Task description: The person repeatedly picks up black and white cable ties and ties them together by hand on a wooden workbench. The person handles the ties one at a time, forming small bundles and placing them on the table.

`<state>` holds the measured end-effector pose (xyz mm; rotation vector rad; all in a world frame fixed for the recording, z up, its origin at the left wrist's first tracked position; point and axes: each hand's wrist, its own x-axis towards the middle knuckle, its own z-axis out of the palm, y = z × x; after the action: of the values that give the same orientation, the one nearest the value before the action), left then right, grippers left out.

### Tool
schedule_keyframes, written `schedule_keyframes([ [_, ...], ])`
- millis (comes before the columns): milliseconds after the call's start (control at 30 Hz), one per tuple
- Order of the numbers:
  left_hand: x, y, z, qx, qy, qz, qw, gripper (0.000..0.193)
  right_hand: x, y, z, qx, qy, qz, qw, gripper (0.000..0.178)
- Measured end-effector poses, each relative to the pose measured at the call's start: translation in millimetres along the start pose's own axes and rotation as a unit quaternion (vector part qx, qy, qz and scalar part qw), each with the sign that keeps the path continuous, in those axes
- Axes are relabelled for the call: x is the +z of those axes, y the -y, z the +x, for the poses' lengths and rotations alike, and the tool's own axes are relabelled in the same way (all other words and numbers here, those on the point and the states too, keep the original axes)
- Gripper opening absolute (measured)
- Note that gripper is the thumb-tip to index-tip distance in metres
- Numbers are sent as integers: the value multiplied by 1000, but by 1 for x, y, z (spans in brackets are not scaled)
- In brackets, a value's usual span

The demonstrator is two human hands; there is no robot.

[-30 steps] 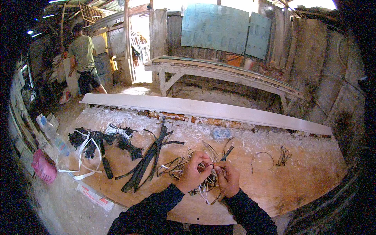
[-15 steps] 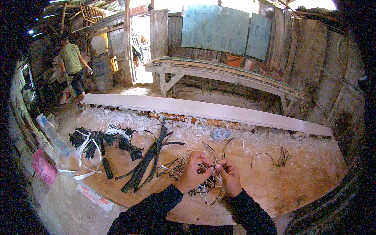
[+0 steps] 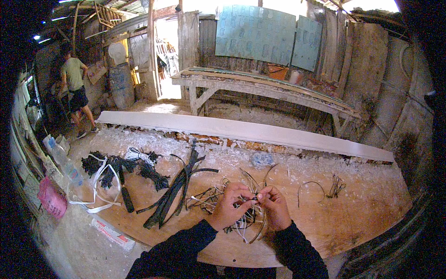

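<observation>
My left hand (image 3: 229,204) and my right hand (image 3: 276,209) meet over the wooden table, fingertips nearly touching. Both are closed in a pinch on a thin dark cord (image 3: 255,197), mostly hidden by the fingers. Beneath them lies a tangle of thin black and white cords (image 3: 243,229), its loose ends spreading out on either side. To the left of my hands, several flat black strips (image 3: 173,195) lie crossed in a pile.
Farther left are black cord bundles (image 3: 153,176), a white cord hank (image 3: 139,155), a white strap (image 3: 96,179) and a dark-handled tool (image 3: 126,197). Loose wire pieces (image 3: 335,187) lie right. A long pale board (image 3: 241,132) borders the far side. A person (image 3: 74,83) stands back left.
My right hand has shifted slightly, its fingers still pinching beside the left ones. The person at the back left has moved farther left and turned away.
</observation>
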<state>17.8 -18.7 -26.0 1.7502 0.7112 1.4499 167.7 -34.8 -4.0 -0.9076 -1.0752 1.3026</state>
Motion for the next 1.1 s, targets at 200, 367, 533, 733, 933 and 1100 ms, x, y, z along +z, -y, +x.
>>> schedule_keyframes([
  [200, 0, 7, 1, -29, -7, -12, 999, 13, 8, 4, -6, -31, -34, -50, 998, 11],
  [367, 1, 1, 1, -37, -23, -6, 999, 29, 10, 4, -8, -78, -47, -125, 988, 8],
  [533, 3, -4, 2, -44, -30, -64, 996, 51, 9, 4, -9, -74, -39, -132, 988, 11],
  [733, -3, 7, 2, 46, -11, 133, 990, 37, 7, 2, -10, -120, -44, -177, 976, 17],
  [933, -4, 1, 0, 117, -12, 188, 975, 30, 2, -7, -5, -277, -68, -329, 900, 11],
  [1100, -4, -1, 1, 110, -7, 180, 977, 28, 2, -3, -7, -298, -57, -388, 870, 8],
])
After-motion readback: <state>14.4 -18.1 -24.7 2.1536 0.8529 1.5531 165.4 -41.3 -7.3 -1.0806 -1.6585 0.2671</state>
